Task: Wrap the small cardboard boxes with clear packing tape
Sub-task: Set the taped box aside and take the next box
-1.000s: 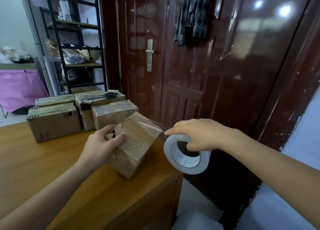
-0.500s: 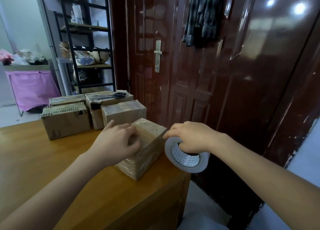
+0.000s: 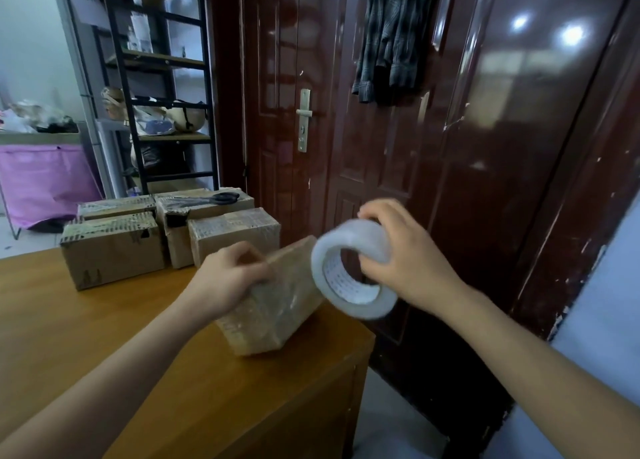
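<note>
A small cardboard box (image 3: 277,306), glossy with clear tape, stands tilted on one edge near the right end of the wooden table (image 3: 104,337). My left hand (image 3: 225,278) grips its upper left side with curled fingers. My right hand (image 3: 405,261) holds a roll of clear packing tape (image 3: 349,268) against the box's upper right corner, fingers over the roll's rim and into its core. Both the roll and the box are motion-blurred.
Several more small cardboard boxes (image 3: 114,247) sit grouped at the table's far side, with black scissors (image 3: 221,199) lying on one. Dark red doors (image 3: 346,147) stand close behind the table. A black shelf rack (image 3: 156,95) and a purple bin (image 3: 45,181) are at the left.
The box went from tilted to lying flat under my left hand, then back up onto its edge. My right hand lifted the tape roll from the box's lower right side to its top corner.
</note>
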`<state>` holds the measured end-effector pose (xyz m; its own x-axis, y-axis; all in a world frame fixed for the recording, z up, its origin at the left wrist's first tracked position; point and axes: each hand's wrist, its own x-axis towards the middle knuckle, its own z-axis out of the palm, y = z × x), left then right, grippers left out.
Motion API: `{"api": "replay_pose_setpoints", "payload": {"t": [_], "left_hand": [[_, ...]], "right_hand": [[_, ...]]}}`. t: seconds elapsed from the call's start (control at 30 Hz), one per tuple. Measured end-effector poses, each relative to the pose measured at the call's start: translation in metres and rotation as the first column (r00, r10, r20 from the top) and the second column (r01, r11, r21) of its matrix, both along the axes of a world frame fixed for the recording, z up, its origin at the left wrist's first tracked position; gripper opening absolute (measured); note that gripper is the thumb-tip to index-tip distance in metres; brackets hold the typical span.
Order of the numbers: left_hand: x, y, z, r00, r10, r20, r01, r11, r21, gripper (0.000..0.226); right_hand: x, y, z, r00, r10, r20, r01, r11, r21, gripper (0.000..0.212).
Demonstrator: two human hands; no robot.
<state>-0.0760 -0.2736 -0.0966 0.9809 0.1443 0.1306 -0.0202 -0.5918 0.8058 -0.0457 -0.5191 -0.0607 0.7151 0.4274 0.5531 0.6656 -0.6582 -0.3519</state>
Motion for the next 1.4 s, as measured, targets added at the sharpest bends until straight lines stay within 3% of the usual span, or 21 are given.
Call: {"api": "replay_pose_setpoints", "payload": {"t": [0.07,0.13,0.17,0.23,0.3,0.33,0.43,0.47,0.53,0.7,0.8,0.93,1.03,1.1,1.2,1.3,1.37,1.4], "left_hand": [[0.003,0.008,0.004,0.99,-0.025,-0.137,-0.021,0.946,-0.324,0.044],[0.005,0.016,0.003,0.983,-0.015,-0.185,-0.063,0.911,-0.407,0.035],[0.007,0.019,0.0,0.989,0.009,-0.145,-0.063,0.925,-0.374,0.025],[0.008,0.028,-0.004,0.995,0.073,0.07,-0.065,0.993,-0.099,0.021],[0.0,0.027,0.004,0.951,0.007,0.309,-0.086,0.966,0.242,0.033],[-0.004,0.022,0.008,0.948,-0.063,0.311,-0.063,0.923,0.38,0.036],[-0.004,0.004,0.006,0.993,-0.111,-0.04,0.105,0.681,0.724,0.079],[-0.001,0.0,0.002,0.99,-0.093,-0.102,0.137,0.6,0.788,0.088],[0.004,-0.001,-0.006,0.992,-0.066,-0.104,0.123,0.521,0.844,0.087],[0.008,-0.003,-0.01,0.996,-0.02,-0.085,0.083,0.512,0.855,0.072],[0.006,-0.006,-0.009,0.996,0.006,-0.087,0.072,0.504,0.861,0.069],[0.001,-0.011,-0.008,0.997,0.029,-0.065,0.044,0.48,0.876,0.066],[0.0,-0.011,-0.008,0.996,0.058,-0.065,0.028,0.489,0.872,0.066],[0.0,-0.01,-0.007,0.995,0.063,-0.08,0.038,0.506,0.862,0.067],[0.001,-0.01,-0.006,0.994,0.059,-0.089,0.048,0.507,0.861,0.067],[0.001,-0.012,-0.005,0.996,0.053,-0.078,0.039,0.524,0.851,0.066],[0.0,-0.015,-0.006,0.996,0.042,-0.074,0.04,0.525,0.85,0.066],[0.001,-0.016,-0.006,0.997,0.044,-0.071,0.037,0.531,0.846,0.066]], "right_hand": [[0.01,0.018,0.024,0.998,0.044,0.052,-0.046,0.998,0.041,0.029],[0.023,0.04,0.04,0.996,0.061,0.06,-0.061,0.998,-0.005,0.023],[0.029,0.053,0.044,0.996,0.065,0.054,-0.064,0.998,-0.03,0.022],[0.039,0.075,0.047,0.997,0.074,0.037,-0.073,0.997,-0.024,0.021],[0.048,0.092,0.043,0.996,0.084,-0.002,-0.084,0.996,0.007,0.027],[0.051,0.098,0.038,0.997,0.072,-0.008,-0.072,0.997,-0.007,0.033],[0.057,0.102,0.018,0.991,0.032,0.131,-0.041,0.997,0.06,0.041],[0.057,0.099,0.01,0.982,0.036,0.184,-0.065,0.985,0.158,0.042],[0.055,0.093,-0.014,0.979,0.037,0.2,-0.107,0.931,0.35,0.048],[0.037,0.102,-0.072,0.993,0.046,0.105,-0.097,0.828,0.553,0.084],[0.034,0.105,-0.074,0.994,0.036,0.101,-0.088,0.811,0.578,0.086],[0.027,0.077,-0.042,0.998,0.038,0.049,-0.052,0.942,0.332,0.083],[0.005,0.047,-0.015,1.0,0.011,0.013,-0.013,0.989,0.148,0.085],[-0.015,0.024,-0.008,0.999,-0.041,-0.032,0.037,0.994,-0.102,0.087],[-0.037,-0.009,-0.002,0.976,-0.154,-0.154,0.068,0.888,-0.456,0.085],[-0.043,-0.027,0.01,0.93,-0.237,-0.28,-0.078,0.617,-0.783,0.084],[-0.042,-0.031,0.013,0.845,-0.308,-0.437,-0.248,0.497,-0.831,0.083],[-0.04,-0.032,0.013,0.798,-0.331,-0.503,-0.295,0.513,-0.806,0.083]]}}
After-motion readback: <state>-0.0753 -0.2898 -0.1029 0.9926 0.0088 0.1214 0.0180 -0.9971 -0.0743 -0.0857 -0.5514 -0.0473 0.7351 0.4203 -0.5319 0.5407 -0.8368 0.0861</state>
